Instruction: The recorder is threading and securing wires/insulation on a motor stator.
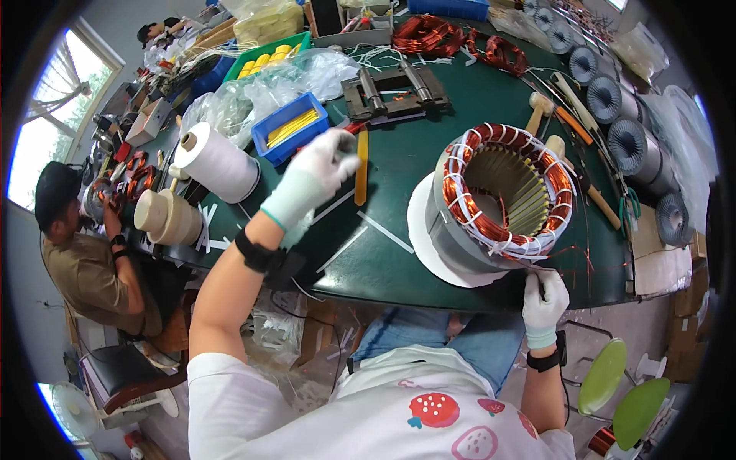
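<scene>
A motor stator [460, 230] with a ring of copper windings [562, 180] laced in white cord stands on a white round pad [420, 222] at the right of the table. At its near edge my gloved right hand [546, 303] is closed, thumb and fingers together; what they pinch is too small to make out. Thin loose copper leads [586, 261] stick out close by. My gloved left hand [320, 175] is raised left of the stator with its fingers curled in. Any thing in it is hidden. Behind it lie a red-handled tool [355, 128] and a yellow strip [361, 165].
A blue bin [291, 126] of yellow strips and a white thread spool [218, 165] stand to the left. Farther back are a metal fixture [395, 92] and copper coils [429, 34]. Mallets [540, 105] and wire spools [629, 146] line the right. A co-worker [92, 253] sits far left.
</scene>
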A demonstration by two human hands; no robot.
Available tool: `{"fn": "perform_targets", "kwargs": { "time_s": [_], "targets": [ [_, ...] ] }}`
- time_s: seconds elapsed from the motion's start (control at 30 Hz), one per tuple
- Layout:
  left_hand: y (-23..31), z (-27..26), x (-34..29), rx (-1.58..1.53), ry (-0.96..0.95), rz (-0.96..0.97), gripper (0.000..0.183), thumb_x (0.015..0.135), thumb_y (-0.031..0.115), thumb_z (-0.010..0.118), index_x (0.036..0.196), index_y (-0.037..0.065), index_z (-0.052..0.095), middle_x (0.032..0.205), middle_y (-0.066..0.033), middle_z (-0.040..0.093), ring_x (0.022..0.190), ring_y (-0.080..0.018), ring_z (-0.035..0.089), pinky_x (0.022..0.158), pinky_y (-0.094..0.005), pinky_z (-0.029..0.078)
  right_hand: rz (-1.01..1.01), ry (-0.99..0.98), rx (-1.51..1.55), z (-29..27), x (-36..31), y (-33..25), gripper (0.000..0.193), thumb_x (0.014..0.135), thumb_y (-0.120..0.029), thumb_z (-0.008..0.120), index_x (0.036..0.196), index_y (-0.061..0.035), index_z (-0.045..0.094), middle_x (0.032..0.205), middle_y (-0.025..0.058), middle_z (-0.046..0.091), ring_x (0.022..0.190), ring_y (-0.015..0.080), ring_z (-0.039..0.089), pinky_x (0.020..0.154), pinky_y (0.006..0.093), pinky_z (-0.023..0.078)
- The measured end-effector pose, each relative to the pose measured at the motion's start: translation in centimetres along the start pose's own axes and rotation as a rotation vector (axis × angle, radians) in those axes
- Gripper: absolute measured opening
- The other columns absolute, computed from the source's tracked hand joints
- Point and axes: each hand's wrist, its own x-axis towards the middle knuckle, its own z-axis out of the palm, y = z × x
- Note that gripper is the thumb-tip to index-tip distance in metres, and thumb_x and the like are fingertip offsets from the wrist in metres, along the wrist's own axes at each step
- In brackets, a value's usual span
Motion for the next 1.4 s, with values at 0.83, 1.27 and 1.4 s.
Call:
{"fn": "perform_targets", "kwargs": {
  "time_s": [0.83,1.27,1.4],
  "targets": [
    [-3.0,3.9,8.8,0.678,-0.052,-0.008,0.024,0.099,0.022,0.060,0.111,0.003,0.066,0.107,-0.0194,0.066,0.104,-0.0377,0.068,0.087,-0.0482,0.056,-0.107,0.038,-0.072,0.3,-0.2,0.5,0.011,0.080,0.006,0.070,0.084,-0.0045,0.068,0.088,0.0088,0.075,0.074,0.0262,0.069,0.068,0.0354,0.053],
    [-0.5,3.8,4.7,0.546,-0.203,0.244,0.032,0.095,0.021,0.065,0.122,0.005,0.066,0.132,-0.0134,0.064,0.115,-0.0348,0.063,0.099,-0.0439,0.052,-0.078,0.013,-0.053,0.2,-0.3,0.6,0.013,0.080,0.006,0.069,0.087,-0.0046,0.070,0.085,0.0091,0.073,0.073,0.0272,0.068,0.068,0.0363,0.053],
    [1.0,0.5,2.0,0.521,-0.279,0.212,0.031,0.089,0.007,0.063,0.119,0.011,0.069,0.125,-0.0082,0.068,0.113,-0.0322,0.065,0.097,-0.0434,0.053,-0.072,-0.006,-0.086,-0.1,-0.2,0.4,0.014,0.079,0.005,0.069,0.090,-0.0048,0.072,0.085,0.0094,0.072,0.074,0.0273,0.068,0.068,0.0368,0.052]
  ]
}}
